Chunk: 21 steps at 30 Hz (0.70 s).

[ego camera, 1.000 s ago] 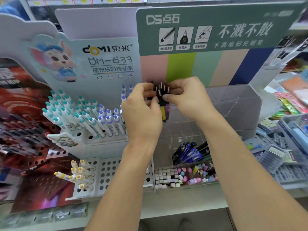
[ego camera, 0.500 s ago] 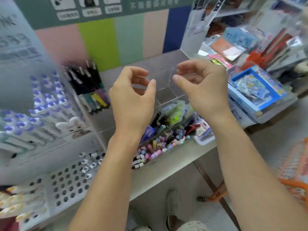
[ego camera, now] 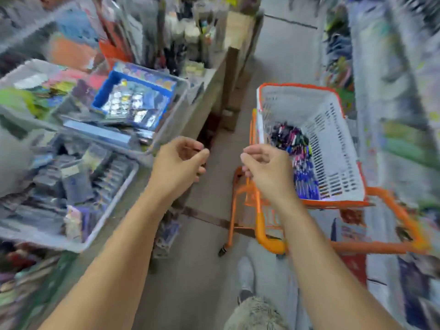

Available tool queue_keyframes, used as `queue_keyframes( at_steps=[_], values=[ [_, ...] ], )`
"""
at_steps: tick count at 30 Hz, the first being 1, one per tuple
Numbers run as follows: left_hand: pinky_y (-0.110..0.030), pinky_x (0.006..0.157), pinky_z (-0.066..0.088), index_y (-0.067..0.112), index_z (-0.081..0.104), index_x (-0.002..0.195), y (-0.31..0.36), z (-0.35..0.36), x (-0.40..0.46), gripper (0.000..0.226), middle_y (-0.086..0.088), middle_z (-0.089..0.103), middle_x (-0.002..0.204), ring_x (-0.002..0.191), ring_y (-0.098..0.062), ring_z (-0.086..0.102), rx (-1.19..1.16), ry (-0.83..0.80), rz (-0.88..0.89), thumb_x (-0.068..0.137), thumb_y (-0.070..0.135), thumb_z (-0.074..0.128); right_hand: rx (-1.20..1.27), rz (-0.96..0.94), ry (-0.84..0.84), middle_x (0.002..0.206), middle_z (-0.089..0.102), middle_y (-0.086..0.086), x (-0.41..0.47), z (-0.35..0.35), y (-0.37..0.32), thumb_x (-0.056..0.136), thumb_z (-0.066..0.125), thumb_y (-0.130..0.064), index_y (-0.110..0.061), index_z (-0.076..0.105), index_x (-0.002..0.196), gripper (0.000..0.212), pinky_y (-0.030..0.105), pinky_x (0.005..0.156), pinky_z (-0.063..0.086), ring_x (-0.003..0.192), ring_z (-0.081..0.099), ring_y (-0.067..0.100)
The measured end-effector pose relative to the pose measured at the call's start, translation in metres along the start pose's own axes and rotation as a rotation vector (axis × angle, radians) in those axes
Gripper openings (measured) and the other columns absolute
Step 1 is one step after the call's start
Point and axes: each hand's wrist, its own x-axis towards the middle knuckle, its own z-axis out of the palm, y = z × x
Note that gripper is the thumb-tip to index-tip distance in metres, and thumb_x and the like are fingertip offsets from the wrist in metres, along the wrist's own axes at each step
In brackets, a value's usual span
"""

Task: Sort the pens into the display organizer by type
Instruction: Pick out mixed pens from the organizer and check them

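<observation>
A pile of mixed pens [ego camera: 297, 151], dark, blue and pink, lies inside a white slotted basket [ego camera: 333, 129] that rests on an orange cart [ego camera: 385, 210] at the right. My right hand [ego camera: 266, 167] hovers just left of the basket, fingers loosely curled and empty. My left hand [ego camera: 178, 163] hangs at the same height over the aisle floor, beside the shelf edge, fingers curled and holding nothing. The display organizer is out of view. The whole frame is motion-blurred.
Grey trays [ego camera: 152, 129] of packaged stationery fill the shelf [ego camera: 204, 101] on the left. A blue-rimmed box [ego camera: 107, 91] sits in one tray. The concrete aisle floor [ego camera: 285, 44] runs ahead. More shelving [ego camera: 400, 91] lines the right. My shoe [ego camera: 245, 272] shows below.
Both hands let go of the dark pens in the organizer and came away empty. My view swung right, from the display to the cart and basket.
</observation>
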Motion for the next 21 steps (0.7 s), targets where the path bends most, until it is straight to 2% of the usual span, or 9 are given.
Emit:
queue_keyframes(
  at_steps=[3,6,8,11,15,17,19,21],
  values=[
    [-0.028,0.055,0.048,0.020,0.063,0.085,-0.002,0.090,0.043,0.013,-0.008,0.067,0.075,0.053,-0.014,0.063,0.032,-0.086,-0.044,0.083,0.023,0.076,-0.062,0.057,0.095,0.072,0.073,0.001,0.060,-0.076,0.042,0.075,0.073,-0.030,-0.027,0.071,0.081,0.007,0.051,0.074,0.061,0.068,0.071,0.021],
    [-0.029,0.055,0.050,0.018,0.065,0.087,0.000,0.164,0.075,0.014,-0.010,0.070,0.078,0.058,-0.017,0.067,0.079,-0.170,-0.060,0.082,0.025,0.076,-0.156,0.153,0.077,0.083,0.075,0.005,0.105,-0.130,0.074,0.073,0.078,-0.039,-0.028,0.070,0.086,0.018,0.053,0.078,0.060,0.077,0.073,0.025],
    [-0.033,0.060,0.055,0.021,0.067,0.090,0.000,0.195,0.090,0.011,-0.005,0.074,0.081,0.066,-0.021,0.071,0.165,-0.212,-0.067,0.084,0.026,0.074,-0.197,0.276,0.016,0.099,0.074,0.009,0.129,-0.153,0.094,0.077,0.081,-0.037,-0.022,0.068,0.095,0.026,0.052,0.086,0.059,0.088,0.073,0.027],
    [-0.044,0.079,0.061,0.025,0.069,0.099,-0.003,0.216,0.110,0.020,0.003,0.076,0.089,0.083,-0.021,0.074,0.274,-0.239,-0.073,0.082,0.036,0.071,-0.200,0.397,-0.007,0.110,0.071,0.010,0.154,-0.168,0.119,0.082,0.081,-0.034,-0.018,0.065,0.106,0.034,0.051,0.092,0.057,0.098,0.070,0.029],
    [-0.048,0.090,0.058,0.019,0.068,0.116,-0.007,0.225,0.137,0.024,-0.001,0.073,0.105,0.096,-0.021,0.072,0.289,-0.251,-0.124,0.094,0.028,0.068,-0.116,0.503,0.018,0.116,0.068,0.009,0.169,-0.166,0.128,0.088,0.076,-0.033,-0.011,0.065,0.118,0.039,0.047,0.096,0.056,0.100,0.069,0.025],
    [-0.048,0.091,0.058,0.017,0.066,0.120,-0.008,0.230,0.150,0.026,-0.001,0.072,0.108,0.097,-0.024,0.072,0.272,-0.274,-0.158,0.096,0.027,0.065,-0.064,0.538,0.023,0.117,0.066,0.007,0.173,-0.162,0.130,0.091,0.073,-0.030,-0.011,0.065,0.115,0.032,0.040,0.092,0.057,0.097,0.068,0.021],
    [-0.048,0.095,0.056,0.020,0.065,0.119,-0.011,0.236,0.164,0.024,0.000,0.070,0.111,0.102,-0.023,0.070,0.263,-0.304,-0.155,0.097,0.028,0.064,0.003,0.568,0.024,0.114,0.065,0.004,0.178,-0.158,0.128,0.094,0.071,-0.028,-0.014,0.065,0.104,0.018,0.034,0.088,0.057,0.098,0.066,0.019],
    [-0.048,0.099,0.054,0.020,0.063,0.122,-0.018,0.245,0.179,0.028,0.000,0.069,0.114,0.106,-0.021,0.067,0.274,-0.323,-0.162,0.097,0.031,0.063,0.057,0.588,0.042,0.109,0.066,0.005,0.191,-0.156,0.132,0.094,0.071,-0.029,-0.009,0.067,0.100,0.022,0.031,0.086,0.058,0.097,0.066,0.019]
  ],
)
